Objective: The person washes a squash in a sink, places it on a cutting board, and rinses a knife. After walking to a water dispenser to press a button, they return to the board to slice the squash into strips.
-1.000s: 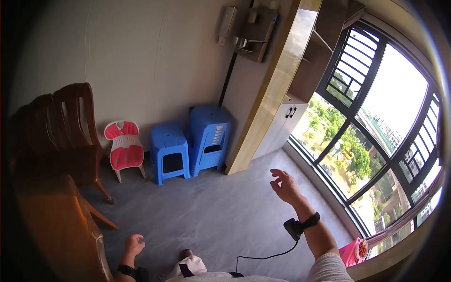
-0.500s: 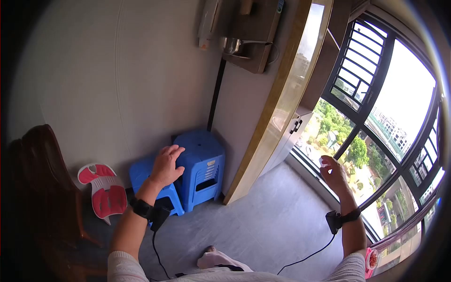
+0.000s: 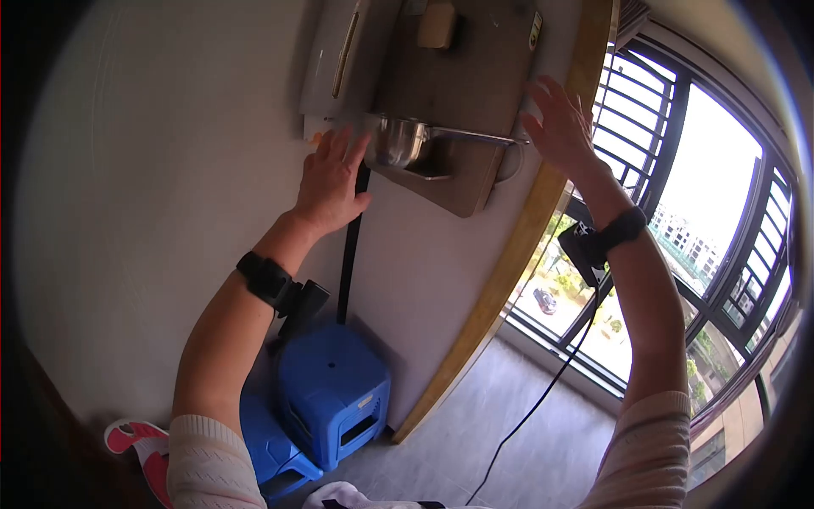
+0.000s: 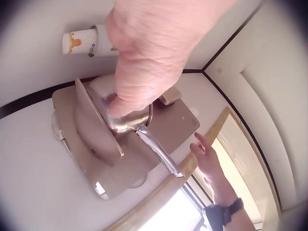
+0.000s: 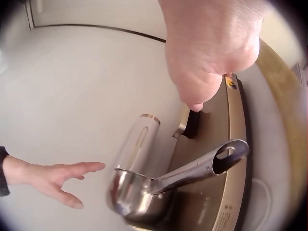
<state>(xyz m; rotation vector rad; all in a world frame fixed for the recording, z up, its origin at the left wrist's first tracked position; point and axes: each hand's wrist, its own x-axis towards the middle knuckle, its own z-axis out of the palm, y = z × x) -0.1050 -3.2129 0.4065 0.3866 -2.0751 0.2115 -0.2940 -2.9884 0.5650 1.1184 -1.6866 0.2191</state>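
A shiny metal saucepan sits on the small ledge of a brown wall-mounted panel unit, its long handle pointing right. My left hand is raised at the pan's left side, fingers spread, fingertips close to its wall. In the right wrist view a gap shows between the left fingers and the saucepan. My right hand is up beyond the handle's end, by the unit's right edge, holding nothing. From the left wrist view, that right hand stands apart from the handle.
A white paper-cup holder hangs on the wall left of the unit. Blue plastic stools stand below, beside a red and white child's chair. A yellowish trim post and a large window are at the right.
Both hands have risen, the left from low beside the body, up to either side of the saucepan. The view has moved closer to the wall unit.
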